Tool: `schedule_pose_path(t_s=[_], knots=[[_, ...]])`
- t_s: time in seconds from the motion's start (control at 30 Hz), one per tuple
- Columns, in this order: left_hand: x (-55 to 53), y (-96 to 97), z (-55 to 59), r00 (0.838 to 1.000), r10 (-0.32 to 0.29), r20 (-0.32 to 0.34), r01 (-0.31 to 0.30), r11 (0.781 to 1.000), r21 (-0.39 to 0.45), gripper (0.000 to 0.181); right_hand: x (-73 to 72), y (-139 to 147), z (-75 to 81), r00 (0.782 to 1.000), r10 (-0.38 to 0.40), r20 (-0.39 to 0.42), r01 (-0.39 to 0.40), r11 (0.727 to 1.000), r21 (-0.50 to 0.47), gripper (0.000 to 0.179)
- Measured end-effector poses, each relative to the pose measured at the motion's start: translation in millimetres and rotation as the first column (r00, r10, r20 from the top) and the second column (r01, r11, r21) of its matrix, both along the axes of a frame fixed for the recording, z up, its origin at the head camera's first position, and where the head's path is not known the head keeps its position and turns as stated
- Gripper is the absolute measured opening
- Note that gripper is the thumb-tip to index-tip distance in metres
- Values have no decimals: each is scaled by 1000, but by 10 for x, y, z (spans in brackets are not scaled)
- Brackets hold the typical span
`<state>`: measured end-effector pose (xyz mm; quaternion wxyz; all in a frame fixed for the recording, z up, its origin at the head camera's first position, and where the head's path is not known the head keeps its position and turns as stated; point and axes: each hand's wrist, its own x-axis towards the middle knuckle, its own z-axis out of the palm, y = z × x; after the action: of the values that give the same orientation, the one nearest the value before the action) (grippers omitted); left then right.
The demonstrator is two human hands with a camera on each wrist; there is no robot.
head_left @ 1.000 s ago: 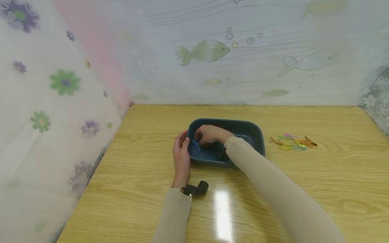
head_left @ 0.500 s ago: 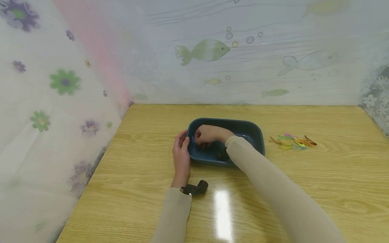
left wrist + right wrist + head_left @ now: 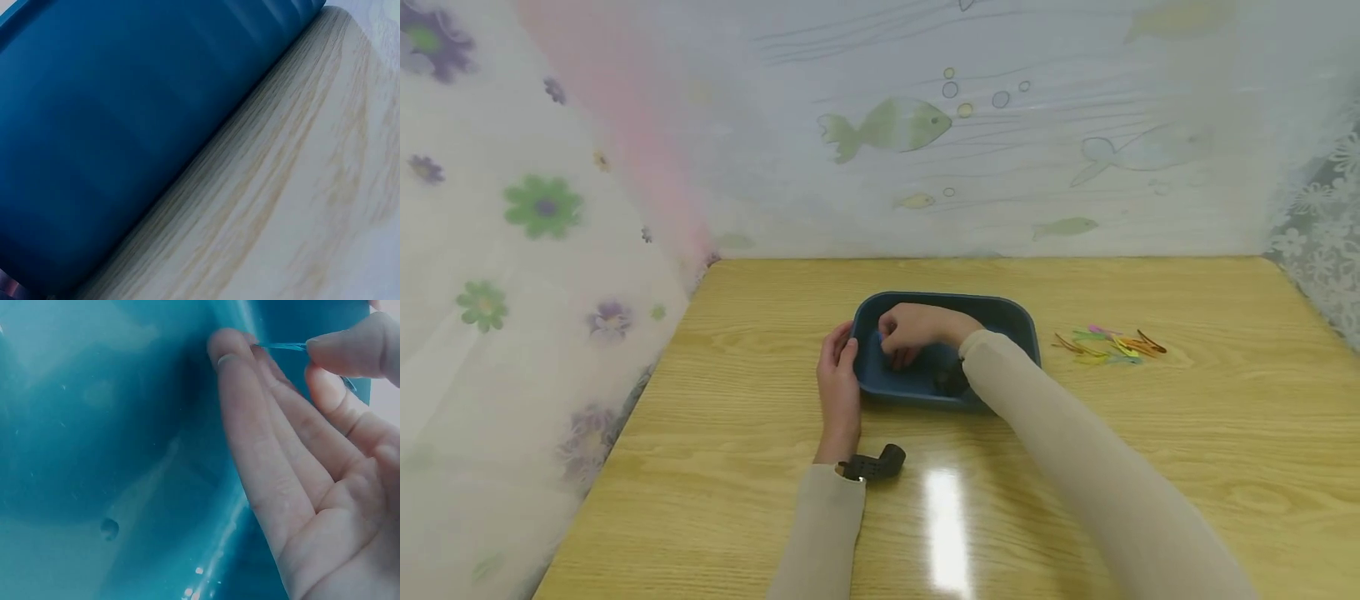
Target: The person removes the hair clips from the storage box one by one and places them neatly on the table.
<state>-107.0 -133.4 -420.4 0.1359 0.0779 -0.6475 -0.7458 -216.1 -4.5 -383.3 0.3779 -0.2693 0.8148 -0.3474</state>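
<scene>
A dark blue plastic basin (image 3: 947, 402) stands on the wooden table. My left hand (image 3: 838, 383) holds its left end from outside, with the thumb at the rim. The basin's outer wall (image 3: 125, 125) fills much of the left wrist view. Inside the basin, near its left end, my right hand (image 3: 921, 327) pinches a thin blue hair clip (image 3: 284, 346) between thumb and index finger. The other fingers (image 3: 250, 444) extend below the clip, as the right wrist view shows. In the head view the hand hides most of the clip.
Several coloured hair clips (image 3: 1112, 346) lie in a loose pile on the table (image 3: 737, 358), right of the basin. A patterned curtain (image 3: 760, 167) hangs behind the table and another (image 3: 542, 275) at its left. Black cameras are strapped to the wrists.
The blue hair clip has turned in my right fingers and now shows less in the head view. My left hand stays at the basin's end. The head view has shifted slightly.
</scene>
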Motion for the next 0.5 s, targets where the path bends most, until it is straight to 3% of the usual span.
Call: schedule_pose_path(t_s=[0.13,0.37,0.5], knots=[[2,-7,-7,1000,0,-1,0,1000,7,31,-14,14,-2,1000,-15,9,15,1000,-7,9],[-5,-3,-7,1000,2,-1,-2,1000,6,32,-31,77,-26,996,-26,-86,29,999,30,11],[-9,0,-13,1000,5,-9,-5,1000,8,32,-37,114,-46,995,7,-102,0,998,70,12]])
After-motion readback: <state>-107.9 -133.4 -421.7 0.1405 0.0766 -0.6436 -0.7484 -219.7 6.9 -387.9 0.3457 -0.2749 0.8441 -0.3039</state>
